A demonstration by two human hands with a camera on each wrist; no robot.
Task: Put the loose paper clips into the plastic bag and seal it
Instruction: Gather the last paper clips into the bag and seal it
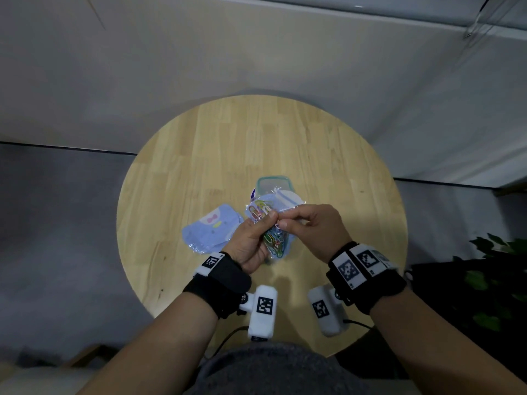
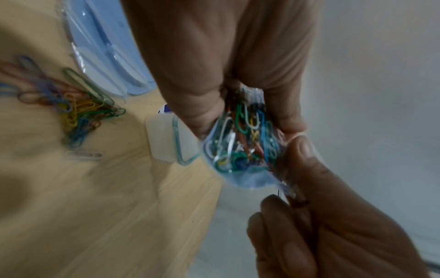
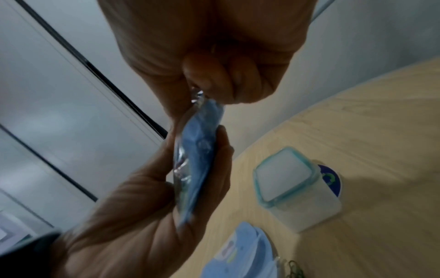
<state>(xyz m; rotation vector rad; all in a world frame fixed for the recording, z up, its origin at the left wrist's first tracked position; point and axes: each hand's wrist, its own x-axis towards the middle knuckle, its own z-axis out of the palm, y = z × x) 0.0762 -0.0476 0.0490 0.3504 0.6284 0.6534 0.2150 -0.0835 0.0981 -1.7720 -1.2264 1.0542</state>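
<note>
A small plastic bag (image 1: 258, 209), clear in front and blue behind, is held above the round wooden table (image 1: 199, 155) with several coloured paper clips inside (image 2: 243, 143). My left hand (image 1: 269, 216) grips the bag's body between thumb and fingers (image 3: 223, 150). The right hand (image 1: 281, 222) pinches the bag's top edge (image 3: 197, 97) with its fingers curled. Whether that edge is sealed cannot be told. A pile of loose coloured paper clips (image 2: 73, 107) lies on the table below the hands (image 1: 275, 240).
A stack of blue printed plastic bags (image 1: 211, 229) lies on the table left of my hands. A clear box with a teal-rimmed lid (image 1: 273, 185) stands just behind them, a blue round sticker (image 3: 332, 180) beside it. A plant (image 1: 496, 280) is at the right.
</note>
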